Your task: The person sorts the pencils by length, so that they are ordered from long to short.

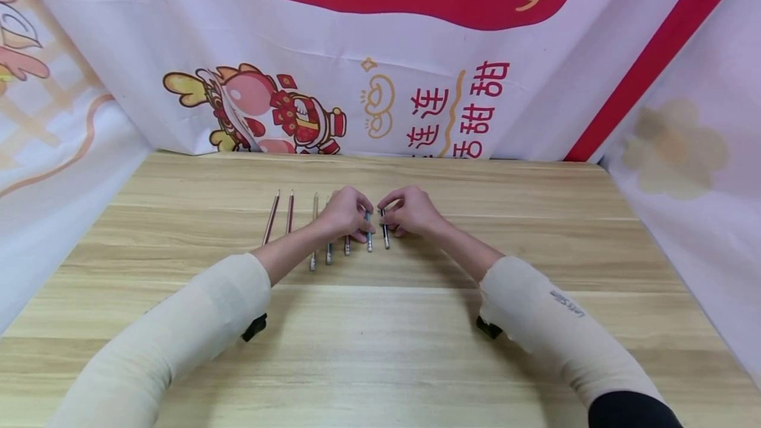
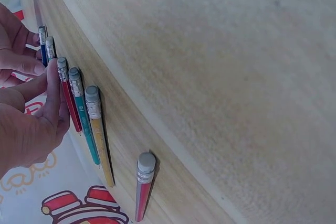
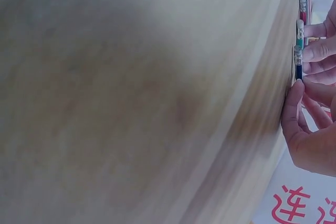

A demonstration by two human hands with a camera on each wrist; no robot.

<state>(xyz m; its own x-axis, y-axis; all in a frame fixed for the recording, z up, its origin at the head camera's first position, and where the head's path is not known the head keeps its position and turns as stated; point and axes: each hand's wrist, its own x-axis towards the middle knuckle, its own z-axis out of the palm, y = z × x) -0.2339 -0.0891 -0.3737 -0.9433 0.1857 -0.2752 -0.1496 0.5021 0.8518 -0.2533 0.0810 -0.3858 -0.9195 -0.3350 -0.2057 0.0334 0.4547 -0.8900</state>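
Observation:
My left hand (image 1: 347, 212) pinches a teal pencil (image 1: 369, 240) lying on the wooden table, its eraser end toward me. Just to the right, my right hand (image 1: 411, 210) holds a dark blue pencil (image 1: 385, 235) between thumb and fingers; its eraser end (image 3: 298, 53) shows in the right wrist view. Both pencils lie nearly parallel with a small gap. Beside my left hand are a red pencil (image 2: 70, 95), a green pencil (image 2: 84, 119) and a yellow pencil (image 2: 100, 140), in a row. Fingers hide the far ends of the two held pencils.
Two dark red pencils, one (image 1: 271, 219) slanted and one (image 1: 290, 211) more upright, lie farther left, partly behind my left forearm. The wooden table (image 1: 368, 349) ends at a printed white and red cloth (image 1: 333, 38) at the back, with cloth on both sides.

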